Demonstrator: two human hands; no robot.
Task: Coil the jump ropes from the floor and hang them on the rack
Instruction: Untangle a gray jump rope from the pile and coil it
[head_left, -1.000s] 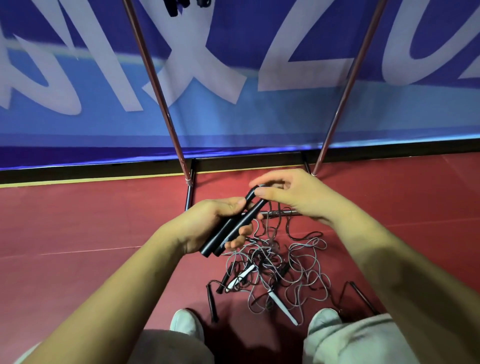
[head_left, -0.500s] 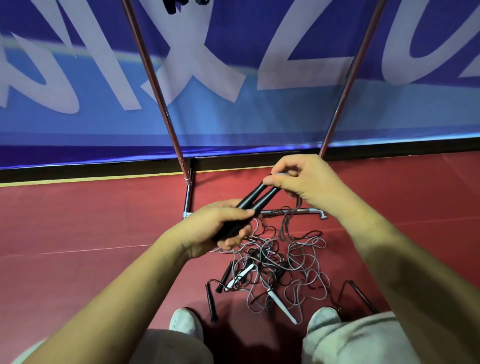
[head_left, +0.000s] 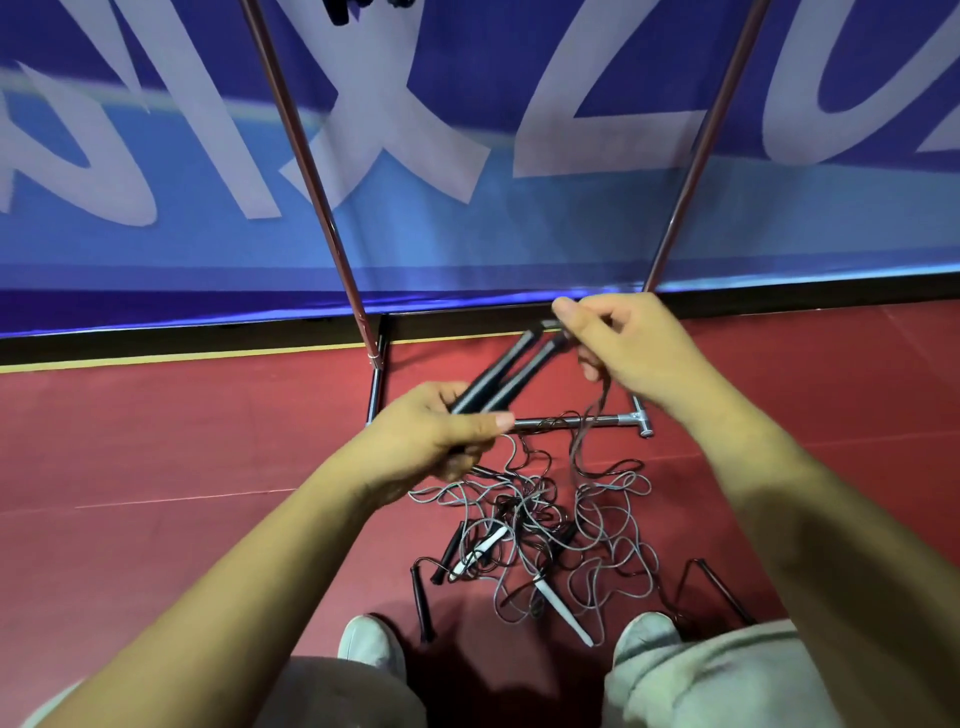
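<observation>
My left hand (head_left: 436, 431) grips two black jump rope handles (head_left: 506, 371) side by side, their far ends pointing up and right. My right hand (head_left: 628, 348) pinches the cord (head_left: 592, 415) at those far ends, and the cord hangs down from it to the floor. Below the hands lies a tangled pile of grey and dark jump ropes (head_left: 545, 525) with black and white handles. The metal rack (head_left: 311, 171) stands just beyond, its two slanted poles rising past the top of the view.
The rack's base bar (head_left: 576, 420) lies on the red floor under the hanging cord. A blue banner (head_left: 156, 249) covers the wall behind. My two shoes (head_left: 371, 644) sit at the near edge of the pile. Dark items hang at the rack's top.
My right hand has risen and moved right, drawing the cord up from the pile. My left hand has tilted the handles steeper and slid lower on them.
</observation>
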